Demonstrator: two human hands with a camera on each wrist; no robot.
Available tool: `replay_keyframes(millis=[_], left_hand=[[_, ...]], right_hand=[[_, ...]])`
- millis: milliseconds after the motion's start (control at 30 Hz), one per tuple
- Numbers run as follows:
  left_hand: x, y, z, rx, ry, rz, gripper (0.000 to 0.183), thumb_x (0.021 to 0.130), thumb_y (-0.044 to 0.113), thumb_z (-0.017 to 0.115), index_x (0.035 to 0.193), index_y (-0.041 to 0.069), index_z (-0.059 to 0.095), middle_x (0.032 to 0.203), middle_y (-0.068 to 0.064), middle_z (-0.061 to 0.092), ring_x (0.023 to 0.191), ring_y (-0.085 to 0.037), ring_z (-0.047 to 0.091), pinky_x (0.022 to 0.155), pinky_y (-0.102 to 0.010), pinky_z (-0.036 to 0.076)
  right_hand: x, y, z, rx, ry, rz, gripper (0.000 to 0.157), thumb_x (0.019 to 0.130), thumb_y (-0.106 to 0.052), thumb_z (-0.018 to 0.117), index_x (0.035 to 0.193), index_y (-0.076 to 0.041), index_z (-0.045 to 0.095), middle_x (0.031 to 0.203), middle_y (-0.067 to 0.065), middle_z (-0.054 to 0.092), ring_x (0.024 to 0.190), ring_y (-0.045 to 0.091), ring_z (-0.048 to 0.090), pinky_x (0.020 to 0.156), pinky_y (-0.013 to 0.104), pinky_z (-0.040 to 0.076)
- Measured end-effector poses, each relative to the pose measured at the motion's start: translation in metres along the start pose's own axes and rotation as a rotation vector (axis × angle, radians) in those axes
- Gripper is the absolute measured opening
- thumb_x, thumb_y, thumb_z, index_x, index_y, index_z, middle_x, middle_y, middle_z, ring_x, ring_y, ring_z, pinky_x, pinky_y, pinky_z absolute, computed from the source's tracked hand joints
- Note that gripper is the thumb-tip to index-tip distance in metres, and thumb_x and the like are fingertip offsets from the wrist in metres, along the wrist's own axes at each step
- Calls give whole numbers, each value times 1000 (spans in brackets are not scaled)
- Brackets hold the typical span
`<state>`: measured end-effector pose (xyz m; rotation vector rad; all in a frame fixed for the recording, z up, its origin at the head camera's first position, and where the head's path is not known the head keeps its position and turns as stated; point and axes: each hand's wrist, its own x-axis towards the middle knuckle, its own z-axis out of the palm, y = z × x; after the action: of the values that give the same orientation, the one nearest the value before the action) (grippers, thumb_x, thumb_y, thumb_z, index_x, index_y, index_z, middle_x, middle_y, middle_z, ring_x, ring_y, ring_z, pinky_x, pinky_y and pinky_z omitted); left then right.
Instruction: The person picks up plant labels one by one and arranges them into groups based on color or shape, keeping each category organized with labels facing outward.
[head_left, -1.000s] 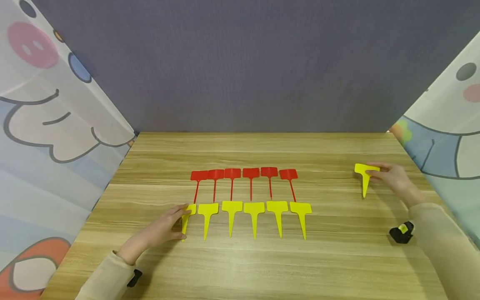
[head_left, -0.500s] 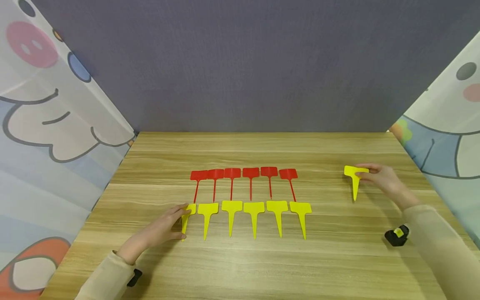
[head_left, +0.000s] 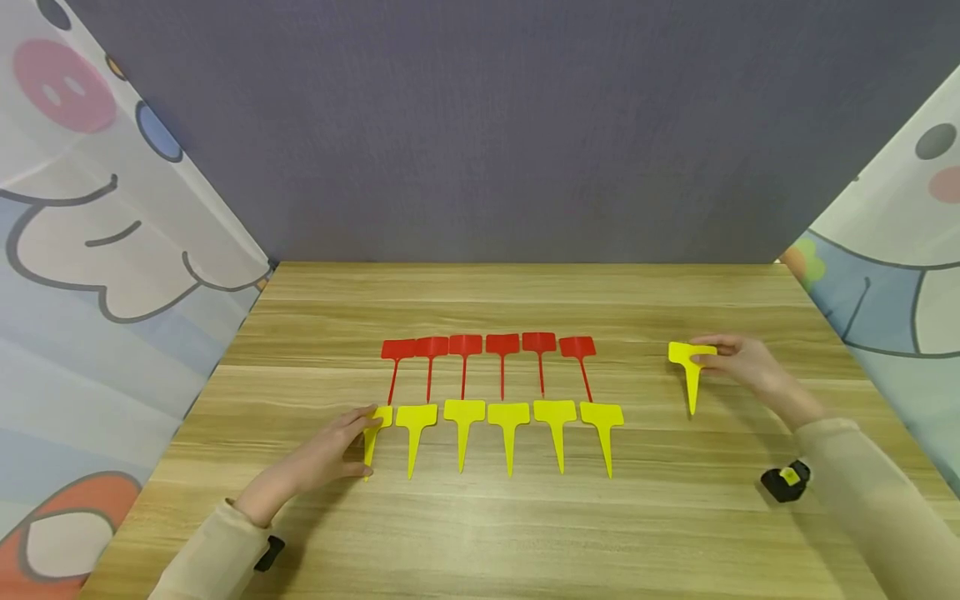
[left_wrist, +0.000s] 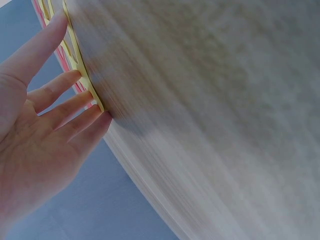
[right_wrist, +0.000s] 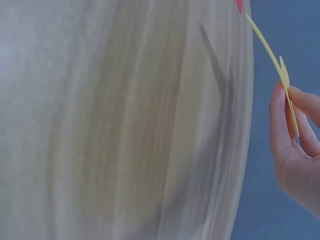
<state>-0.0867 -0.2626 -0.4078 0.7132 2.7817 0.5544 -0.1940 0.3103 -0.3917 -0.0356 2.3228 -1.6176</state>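
My right hand [head_left: 750, 367] pinches a yellow T-shaped plant label [head_left: 692, 355] by its wide head, thumb on one side and fingers on the other. In the right wrist view this label is seen nearly edge-on and held above the table, its point hanging free. My left hand [head_left: 327, 450] rests at the leftmost yellow label [head_left: 384, 417] of a row, its fairly straight fingers [left_wrist: 75, 102] touching that label's edge and partly covering it. Several more yellow labels [head_left: 508, 417] lie side by side to its right, points toward me.
Behind the yellow row lies a row of several red T-shaped labels [head_left: 502, 343] with thin stems. The wood-grain table [head_left: 510, 542] ends at a grey panel [head_left: 510, 133] at the back. Cartoon-printed cloths [head_left: 75, 250] flank both sides.
My right hand has moved left and slightly toward me, carrying the yellow plant label. The left hand and both rows of labels stay where they were.
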Motion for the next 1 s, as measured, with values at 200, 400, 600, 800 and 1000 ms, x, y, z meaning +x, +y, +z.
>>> replay_keyframes(millis=[200,400,600,800,1000], left_hand=[[0,0,-1,-1,16,15,63,69,18,74,120,-7,48,132,-25,37,117,-42,37,91,-52,37],[0,0,-1,8,33,34,63,68,20,75,119,-7,49,131,-25,38,115,-42,38,89,-52,38],[0,0,-2,3,26,20,63,69,20,74,120,-6,49,132,-24,37,116,-43,38,90,-52,37],[0,-1,1,18,61,59,63,66,20,76,118,-7,50,129,-25,40,113,-43,41,87,-53,39],[0,-2,2,22,71,74,63,66,19,76,117,-8,50,128,-26,40,112,-43,41,87,-53,39]], right_hand=[[-1,0,7,-8,-38,11,29,82,-14,63,110,-8,58,88,-18,58,80,1,60,74,29,52],[-1,0,13,-56,-57,3,48,81,-16,64,118,10,49,95,-12,57,81,1,59,74,31,52],[-1,-1,20,-58,-90,24,51,82,-15,63,119,15,44,97,-4,60,80,3,60,74,32,52],[-3,-1,26,-59,-157,38,52,82,-13,62,120,17,42,97,1,63,81,6,60,74,32,52],[-3,0,32,-76,-187,38,51,82,-13,63,118,17,43,106,16,60,82,8,61,74,34,52]])
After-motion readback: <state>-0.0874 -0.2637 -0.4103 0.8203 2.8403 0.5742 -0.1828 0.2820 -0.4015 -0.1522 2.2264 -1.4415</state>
